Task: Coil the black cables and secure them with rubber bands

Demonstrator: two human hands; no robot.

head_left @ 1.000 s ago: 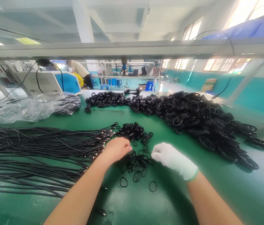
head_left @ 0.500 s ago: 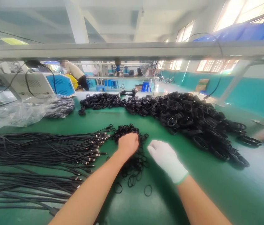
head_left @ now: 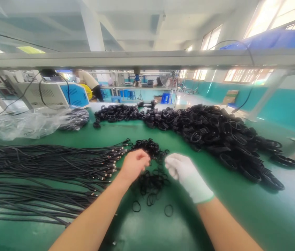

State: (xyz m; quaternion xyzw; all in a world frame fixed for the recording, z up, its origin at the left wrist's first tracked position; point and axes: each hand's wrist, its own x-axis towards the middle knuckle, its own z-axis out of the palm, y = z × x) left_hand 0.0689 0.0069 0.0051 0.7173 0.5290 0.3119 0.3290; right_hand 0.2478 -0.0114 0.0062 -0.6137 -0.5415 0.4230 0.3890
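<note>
My bare left hand [head_left: 135,164] is closed, thumb and fingers pinched together, over the left side of a heap of small black rings [head_left: 151,181]; whatever is between the fingertips is too small to make out. Just right of the heap, my right hand [head_left: 180,169] wears a white glove with its fingers curled together; anything in them is hidden. A gap separates the two hands. Two loose rings [head_left: 168,210] lie nearer to me on the green table [head_left: 147,233]. Left of my left hand, long black cables [head_left: 45,160] lie in bundles, their metal plugs [head_left: 114,158] towards the rings.
Coiled black cables [head_left: 210,129] form a long pile across the back and right. A clear plastic bag [head_left: 29,123] lies at the back left, before a white and blue machine [head_left: 75,94]. A metal beam [head_left: 147,59] crosses above. Beyond it a person [head_left: 90,81] bends over.
My left hand has moved slightly left and down, off the middle of the ring heap, uncovering more rings. My right hand stays near the same place, its fingers turned more into view. The view has shifted slightly.
</note>
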